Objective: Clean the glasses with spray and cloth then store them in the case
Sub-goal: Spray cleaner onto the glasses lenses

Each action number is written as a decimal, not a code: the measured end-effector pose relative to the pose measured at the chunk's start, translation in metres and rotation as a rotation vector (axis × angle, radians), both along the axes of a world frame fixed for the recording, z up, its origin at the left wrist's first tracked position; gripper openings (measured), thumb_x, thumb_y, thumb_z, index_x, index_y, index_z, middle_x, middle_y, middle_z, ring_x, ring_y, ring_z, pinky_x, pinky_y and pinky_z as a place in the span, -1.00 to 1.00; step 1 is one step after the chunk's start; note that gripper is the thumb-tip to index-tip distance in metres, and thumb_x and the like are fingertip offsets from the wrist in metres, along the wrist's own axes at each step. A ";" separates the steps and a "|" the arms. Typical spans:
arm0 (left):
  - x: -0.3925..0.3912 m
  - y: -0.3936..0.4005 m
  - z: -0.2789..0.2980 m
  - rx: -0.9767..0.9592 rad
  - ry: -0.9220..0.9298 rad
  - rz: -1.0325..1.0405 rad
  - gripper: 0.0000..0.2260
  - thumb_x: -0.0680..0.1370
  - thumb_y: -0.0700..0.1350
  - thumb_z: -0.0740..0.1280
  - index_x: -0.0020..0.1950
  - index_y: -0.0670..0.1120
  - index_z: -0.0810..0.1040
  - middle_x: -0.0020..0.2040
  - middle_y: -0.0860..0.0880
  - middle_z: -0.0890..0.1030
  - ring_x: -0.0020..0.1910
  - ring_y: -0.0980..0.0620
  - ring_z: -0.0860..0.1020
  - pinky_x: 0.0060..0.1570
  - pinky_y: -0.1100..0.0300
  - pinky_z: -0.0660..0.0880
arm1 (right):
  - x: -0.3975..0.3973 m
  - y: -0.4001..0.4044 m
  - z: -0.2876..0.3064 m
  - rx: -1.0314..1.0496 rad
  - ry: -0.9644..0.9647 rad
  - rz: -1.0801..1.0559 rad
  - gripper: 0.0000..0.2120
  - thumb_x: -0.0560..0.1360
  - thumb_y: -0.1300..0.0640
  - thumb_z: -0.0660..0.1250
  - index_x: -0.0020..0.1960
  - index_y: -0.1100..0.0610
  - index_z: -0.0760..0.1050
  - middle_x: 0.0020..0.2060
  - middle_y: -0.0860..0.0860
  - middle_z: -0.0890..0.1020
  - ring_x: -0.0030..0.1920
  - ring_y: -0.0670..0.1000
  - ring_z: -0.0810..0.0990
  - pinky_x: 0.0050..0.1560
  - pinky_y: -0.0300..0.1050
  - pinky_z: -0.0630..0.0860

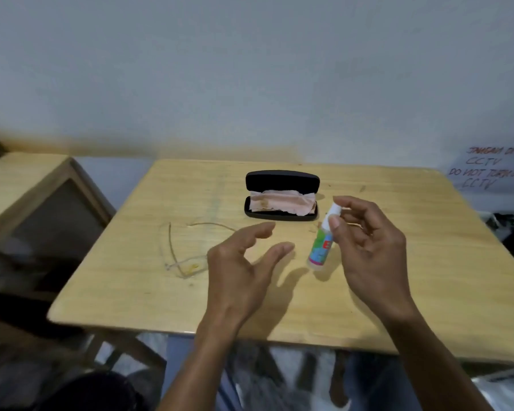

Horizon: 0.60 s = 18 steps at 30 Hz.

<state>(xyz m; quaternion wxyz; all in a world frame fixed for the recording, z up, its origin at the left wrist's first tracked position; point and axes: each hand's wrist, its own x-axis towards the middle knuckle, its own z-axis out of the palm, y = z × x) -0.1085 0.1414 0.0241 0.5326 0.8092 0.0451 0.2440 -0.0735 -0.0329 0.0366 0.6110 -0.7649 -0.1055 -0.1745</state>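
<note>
Both bare forearms reach in from 6 o'clock. The left hand [244, 262] hovers palm-down, its fingers spread and loosely curled toward 1 o'clock, grip empty. The right hand [365, 241] is raised at 3 o'clock of it, thumb and forefinger pinching.

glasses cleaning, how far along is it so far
Early. Done: the case lies open with the pink cloth inside. In hand: the right hand grips the spray bottle near its cap; the left hand hovers open, empty. Left: the glasses lie untouched on the table, so spraying, wiping and storing remain.
</note>
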 end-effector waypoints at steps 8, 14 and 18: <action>-0.004 0.094 -0.002 0.684 0.282 0.113 -0.71 0.49 0.06 0.44 0.15 -0.04 0.68 0.09 -0.04 0.66 0.13 -0.09 0.54 0.08 0.00 0.47 | -0.003 0.020 -0.015 0.220 0.192 0.057 -0.73 0.67 0.13 0.18 0.28 -0.10 0.54 -0.05 -0.02 0.68 -0.09 0.00 0.71 -0.14 0.10 0.68; -0.002 0.092 -0.001 0.834 0.353 0.064 -0.72 0.55 0.14 0.33 0.15 0.07 0.67 0.13 0.08 0.62 0.19 0.00 0.46 0.19 0.04 0.28 | -0.009 0.022 -0.021 0.291 0.252 0.081 -0.72 0.68 0.15 0.16 0.27 -0.04 0.57 -0.19 -0.03 0.68 -0.22 0.02 0.60 -0.27 -0.07 0.59; 0.003 0.088 0.003 0.926 0.380 0.070 -0.76 0.58 0.12 0.28 0.12 0.10 0.68 0.11 0.09 0.61 0.22 -0.01 0.43 0.21 0.04 0.25 | -0.012 0.019 -0.016 0.379 0.301 0.102 -0.75 0.65 0.21 0.22 0.24 0.04 0.59 -0.14 0.10 0.67 -0.27 -0.02 0.59 -0.34 -0.15 0.55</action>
